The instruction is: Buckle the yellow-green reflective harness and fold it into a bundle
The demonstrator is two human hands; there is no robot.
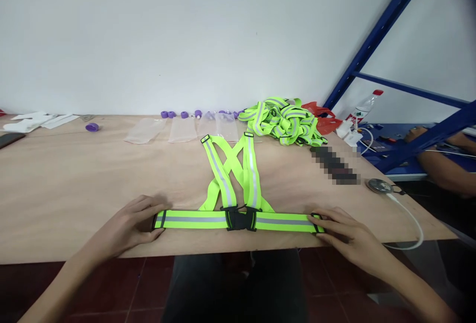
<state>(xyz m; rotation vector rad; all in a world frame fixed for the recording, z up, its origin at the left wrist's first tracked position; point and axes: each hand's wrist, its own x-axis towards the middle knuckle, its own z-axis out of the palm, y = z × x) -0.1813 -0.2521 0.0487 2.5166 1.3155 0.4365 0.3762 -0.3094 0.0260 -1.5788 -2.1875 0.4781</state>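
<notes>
My left hand [130, 224], in the lower left of the frame, is narrow: thumb and fingers close around one end of the belt of a yellow-green harness [195, 220]. My right hand [345, 231], at lower right, pinches the other end, near its black slider [317, 223]. I think I hold both ends so that the belt lies straight and does not twist. The harness is at the lower centre, on the wooden table [74, 179], with the black buckle [241, 220] in the middle of the belt, between my hands. Above it, the shoulder straps [223, 174] lie flat and cross each other, so their shape is easy to check.

Farther up, clear bags [183, 130] lie in a row with small purple rolls [184, 114] behind, perhaps to leave the front for the harness. Right of them is a heap of similar straps [284, 120], probably put there to be within reach.
</notes>
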